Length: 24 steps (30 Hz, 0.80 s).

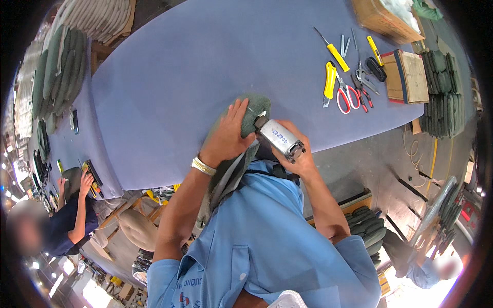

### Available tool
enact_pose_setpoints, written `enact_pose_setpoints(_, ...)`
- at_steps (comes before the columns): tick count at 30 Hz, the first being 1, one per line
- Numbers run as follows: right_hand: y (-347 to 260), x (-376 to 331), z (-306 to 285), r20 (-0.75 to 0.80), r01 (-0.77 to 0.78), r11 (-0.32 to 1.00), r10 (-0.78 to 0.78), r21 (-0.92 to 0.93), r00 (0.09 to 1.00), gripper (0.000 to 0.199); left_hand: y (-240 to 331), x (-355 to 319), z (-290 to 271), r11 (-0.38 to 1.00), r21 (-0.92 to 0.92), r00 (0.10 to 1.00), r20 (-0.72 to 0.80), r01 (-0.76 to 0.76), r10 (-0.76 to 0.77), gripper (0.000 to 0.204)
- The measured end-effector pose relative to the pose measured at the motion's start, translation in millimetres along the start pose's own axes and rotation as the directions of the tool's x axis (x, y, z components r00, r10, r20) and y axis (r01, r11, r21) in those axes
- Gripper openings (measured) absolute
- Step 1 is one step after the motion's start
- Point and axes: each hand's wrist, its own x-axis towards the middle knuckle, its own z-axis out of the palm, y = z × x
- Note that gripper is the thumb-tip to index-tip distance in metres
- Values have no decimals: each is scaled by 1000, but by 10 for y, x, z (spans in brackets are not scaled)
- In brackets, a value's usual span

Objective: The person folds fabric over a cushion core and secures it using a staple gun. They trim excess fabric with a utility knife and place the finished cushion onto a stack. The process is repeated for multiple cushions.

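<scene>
A green padded cushion point(260, 104) lies at the near edge of the table, its grey fabric hanging down in front of my shirt. My left hand point(228, 134) grips it from above, fingers stretched over the top and thumb toward the tool. A white patch shows near the cushion's right end. In my right hand point(298, 149) is a silver staple gun point(281, 137) with handwritten marks, its dark nose against or very close to the cushion's right side. The handle and trigger fingers are hidden beneath its body.
The table point(169, 87) has a blue-grey cover. At its right lie a yellow cutter point(329, 82), red-handled scissors point(349, 97), pliers point(362, 93), a yellow-handled awl point(339, 57) and a cardboard box point(405, 77). Green cushions point(59, 72) are stacked at far left; a co-worker's hand point(86, 182) is below them.
</scene>
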Motion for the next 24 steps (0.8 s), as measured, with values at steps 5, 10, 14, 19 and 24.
enact_pose_setpoints(5,87,-104,83,-65,-26,999,27,29,997,63,291,-64,84,966,200,986,-65,164,-153,83)
enact_pose_setpoints(10,37,-138,53,-36,-86,995,87,44,996,54,358,-87,60,950,234,978,-63,207,-198,83)
enact_pose_setpoints(14,58,-173,15,-3,-58,996,59,70,998,52,353,-83,62,940,244,971,-50,239,-234,83)
enact_pose_setpoints(19,20,-146,-10,54,-122,992,121,15,991,60,306,-82,81,951,197,971,-39,239,-236,85)
enact_pose_setpoints(24,-115,-5,-76,105,-116,993,111,35,988,62,283,-74,101,964,165,978,-69,207,-198,85)
